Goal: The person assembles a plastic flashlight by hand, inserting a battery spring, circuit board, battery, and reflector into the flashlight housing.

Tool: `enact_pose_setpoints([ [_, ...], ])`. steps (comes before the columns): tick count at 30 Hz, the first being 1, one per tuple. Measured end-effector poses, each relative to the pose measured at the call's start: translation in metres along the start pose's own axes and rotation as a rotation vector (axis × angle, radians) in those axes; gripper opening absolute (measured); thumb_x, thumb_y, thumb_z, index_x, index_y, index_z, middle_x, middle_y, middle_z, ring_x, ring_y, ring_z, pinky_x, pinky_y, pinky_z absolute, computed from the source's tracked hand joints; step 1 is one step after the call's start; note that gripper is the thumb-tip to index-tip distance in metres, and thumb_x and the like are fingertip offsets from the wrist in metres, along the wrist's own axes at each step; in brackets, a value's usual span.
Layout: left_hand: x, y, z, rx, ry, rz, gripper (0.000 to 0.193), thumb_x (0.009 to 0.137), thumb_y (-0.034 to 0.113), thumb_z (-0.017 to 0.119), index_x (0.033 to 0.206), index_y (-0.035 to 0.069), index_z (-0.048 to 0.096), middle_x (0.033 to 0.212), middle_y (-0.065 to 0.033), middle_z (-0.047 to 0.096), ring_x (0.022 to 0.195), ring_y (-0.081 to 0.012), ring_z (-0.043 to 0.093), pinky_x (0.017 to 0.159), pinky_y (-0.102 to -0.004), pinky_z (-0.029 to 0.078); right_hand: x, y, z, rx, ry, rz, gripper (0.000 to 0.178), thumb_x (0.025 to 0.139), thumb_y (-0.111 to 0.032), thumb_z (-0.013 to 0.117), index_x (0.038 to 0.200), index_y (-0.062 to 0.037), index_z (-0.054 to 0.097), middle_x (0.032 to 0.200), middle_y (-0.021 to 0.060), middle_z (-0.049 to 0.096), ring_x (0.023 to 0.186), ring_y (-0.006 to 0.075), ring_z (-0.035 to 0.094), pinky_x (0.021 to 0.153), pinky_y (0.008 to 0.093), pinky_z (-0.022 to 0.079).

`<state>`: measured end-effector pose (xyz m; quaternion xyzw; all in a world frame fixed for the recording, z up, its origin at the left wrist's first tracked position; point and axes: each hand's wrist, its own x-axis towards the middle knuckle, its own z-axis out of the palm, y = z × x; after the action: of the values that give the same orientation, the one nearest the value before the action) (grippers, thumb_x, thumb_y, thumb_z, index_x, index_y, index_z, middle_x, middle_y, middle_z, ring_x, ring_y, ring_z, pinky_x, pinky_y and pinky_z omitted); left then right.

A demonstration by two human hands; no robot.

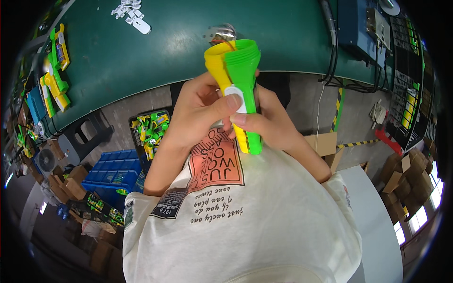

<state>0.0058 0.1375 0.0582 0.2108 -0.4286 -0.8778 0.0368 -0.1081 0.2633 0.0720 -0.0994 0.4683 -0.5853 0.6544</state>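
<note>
Both hands hold a flashlight housing in front of my chest, its wide threaded end toward the table. One half is yellow and the other green, and a gap shows between them at the wide end. My left hand grips the yellow side, its thumb on the white oval switch piece. On the green side, my right hand presses its thumb just below that piece. Just beyond the open end is a shiny silver reflector, with a reddish wire running toward the housing. The fingers behind the housing are mostly hidden.
A green-topped table lies ahead, with small white plastic parts at its far edge. Yellow and green housings lie at its left. A black bin of coloured parts and blue crates stand left. A blue machine sits right.
</note>
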Motion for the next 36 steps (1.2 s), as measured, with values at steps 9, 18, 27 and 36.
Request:
enact_pose_setpoints([
  [9, -0.033, 0.005, 0.009, 0.237, 0.318, 0.092, 0.029, 0.075, 0.005, 0.075, 0.101, -0.002, 0.062, 0.093, -0.0074, 0.067, 0.084, -0.014, 0.064, 0.074, -0.0301, 0.052, -0.025, -0.007, 0.011, -0.875, 0.237, -0.479, 0.045, 0.074, -0.028, 0.078, 0.106, 0.0004, 0.062, 0.086, 0.0115, 0.058, 0.074, 0.0263, 0.06, 0.065, 0.0344, 0.048],
  [18, -0.019, -0.013, -0.004, -0.09, 0.252, 0.082, 0.058, 0.069, 0.006, 0.081, 0.119, -0.004, 0.054, 0.113, -0.0159, 0.063, 0.108, -0.0267, 0.061, 0.094, -0.0399, 0.049, -0.021, -0.021, 0.007, -0.855, 0.256, -0.545, 0.049, 0.073, -0.015, 0.079, 0.114, 0.0051, 0.061, 0.092, 0.0142, 0.059, 0.074, 0.0227, 0.057, 0.066, 0.031, 0.046],
  [27, 0.014, 0.009, -0.012, -0.108, 0.187, 0.209, 0.058, 0.066, 0.007, 0.083, 0.116, -0.003, 0.056, 0.109, -0.0121, 0.064, 0.107, -0.0274, 0.062, 0.095, -0.0415, 0.049, -0.003, -0.061, -0.001, -0.881, 0.136, -0.442, 0.048, 0.077, -0.023, 0.077, 0.114, 0.0041, 0.062, 0.09, 0.0117, 0.059, 0.074, 0.0212, 0.058, 0.067, 0.0303, 0.047],
  [36, 0.014, 0.008, -0.003, -0.013, 0.236, 0.214, 0.053, 0.067, 0.0, 0.078, 0.115, -0.005, 0.057, 0.11, -0.0135, 0.064, 0.11, -0.0288, 0.06, 0.098, -0.0423, 0.046, -0.006, -0.059, 0.006, -0.864, 0.235, -0.524, 0.043, 0.074, -0.011, 0.078, 0.112, 0.0033, 0.062, 0.094, 0.0108, 0.061, 0.081, 0.0205, 0.059, 0.072, 0.0293, 0.047],
])
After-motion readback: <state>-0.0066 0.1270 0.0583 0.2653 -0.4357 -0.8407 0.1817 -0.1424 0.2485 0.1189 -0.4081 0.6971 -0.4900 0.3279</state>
